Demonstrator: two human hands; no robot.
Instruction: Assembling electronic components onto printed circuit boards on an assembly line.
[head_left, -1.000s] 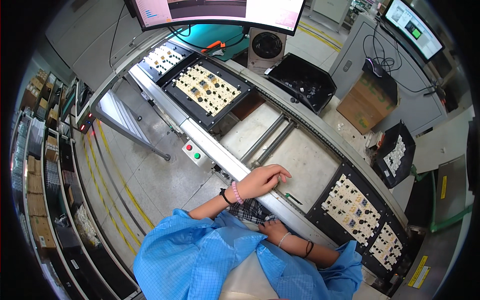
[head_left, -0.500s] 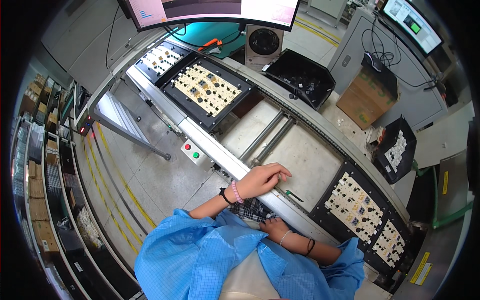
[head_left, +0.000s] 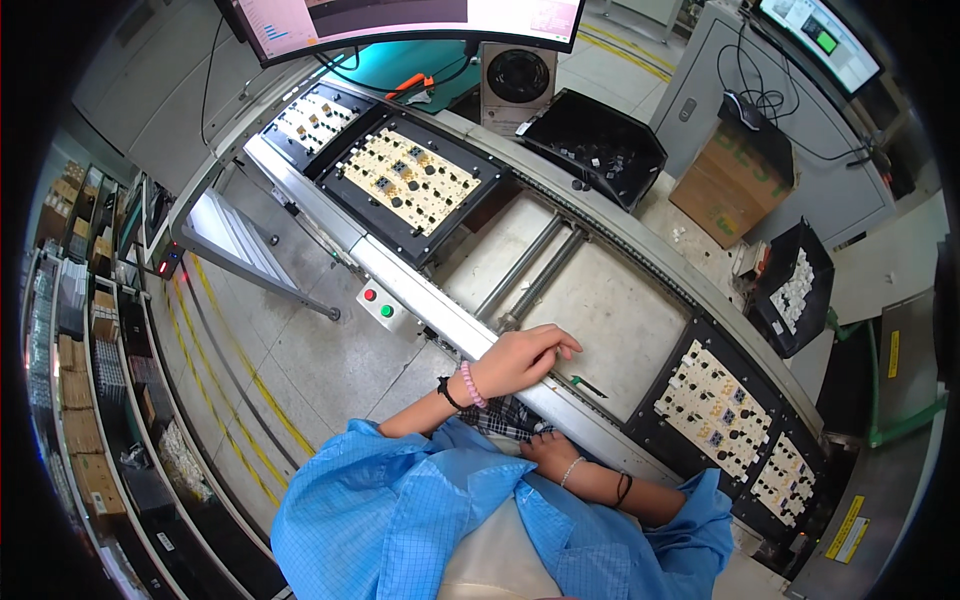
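My left hand [head_left: 517,360] rests over the near metal rail [head_left: 420,289] of a conveyor line, its fingers loosely bent above the inner edge with nothing in them. A small green-and-black piece [head_left: 588,385] lies just beyond it. Lower and to the right, my right hand [head_left: 552,455] rests against the plaid cloth [head_left: 497,418] at my lap, beside the rail, its fingers apart and holding nothing I can see. Cream circuit boards with black parts sit in black carriers on the line: one board [head_left: 408,180] at upper left, another board [head_left: 717,410] at right.
A button box [head_left: 389,311] hangs off the near rail. Across the line stand a black parts bin [head_left: 598,150], a cardboard box [head_left: 733,185] and a black tray of white pieces [head_left: 795,288]. A wide monitor [head_left: 410,22] overhangs the far end; shelves [head_left: 75,380] stand at left.
The view has shifted slightly, so the line and the things behind it appear a little displaced. Both my hands stay where they were, and neither takes hold of anything.
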